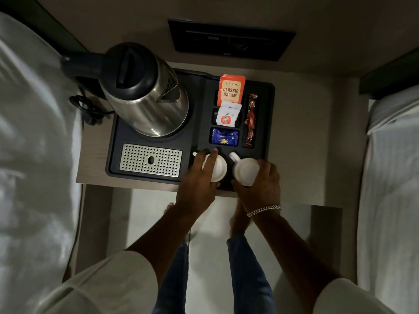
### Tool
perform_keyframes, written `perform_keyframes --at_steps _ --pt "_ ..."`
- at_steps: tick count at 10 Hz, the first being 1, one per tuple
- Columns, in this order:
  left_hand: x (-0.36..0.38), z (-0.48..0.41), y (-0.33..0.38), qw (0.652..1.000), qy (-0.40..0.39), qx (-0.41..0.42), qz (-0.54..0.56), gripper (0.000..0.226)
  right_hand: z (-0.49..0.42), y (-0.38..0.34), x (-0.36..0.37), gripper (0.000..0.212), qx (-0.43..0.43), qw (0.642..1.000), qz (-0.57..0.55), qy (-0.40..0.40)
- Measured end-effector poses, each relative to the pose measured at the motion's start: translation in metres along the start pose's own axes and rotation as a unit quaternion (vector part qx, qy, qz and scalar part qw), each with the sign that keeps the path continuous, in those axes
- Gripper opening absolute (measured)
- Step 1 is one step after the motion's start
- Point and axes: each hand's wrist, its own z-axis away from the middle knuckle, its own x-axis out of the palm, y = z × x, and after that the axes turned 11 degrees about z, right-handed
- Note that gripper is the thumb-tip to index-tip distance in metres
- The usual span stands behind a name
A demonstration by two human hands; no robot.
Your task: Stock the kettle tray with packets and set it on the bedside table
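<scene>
The black kettle tray (268, 114) sits on the bedside table (299, 137). A steel kettle (145, 96) stands on its left half, above a perforated metal drip grid (150, 160). The compartments on the right hold an orange Classic Assam tea packet (230, 90), a white packet with a red apple (227, 115), a blue packet (224, 137) and a narrow red sachet (250, 120). Two white cups stand upside down at the tray's front. My left hand (199, 180) grips the left cup (219, 169). My right hand (263, 184) grips the right cup (246, 170).
White bedding lies on both sides, the left bed (34, 155) and the right bed (392, 177). A black switch panel (231, 39) is on the wall behind the table. The kettle's black cord (88, 109) coils at the table's left edge.
</scene>
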Motion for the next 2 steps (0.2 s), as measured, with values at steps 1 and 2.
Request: perform_keyframes --at_steps 1,2 --pt "-0.006 -0.001 0.006 1.0 0.009 0.01 -0.013 0.087 0.0 -0.003 -0.005 0.092 0.009 1.0 -0.011 -0.01" --pt "-0.021 0.006 0.014 0.999 0.038 -0.008 -0.025 0.088 0.009 -0.007 -0.019 0.095 -0.007 1.0 0.007 0.005"
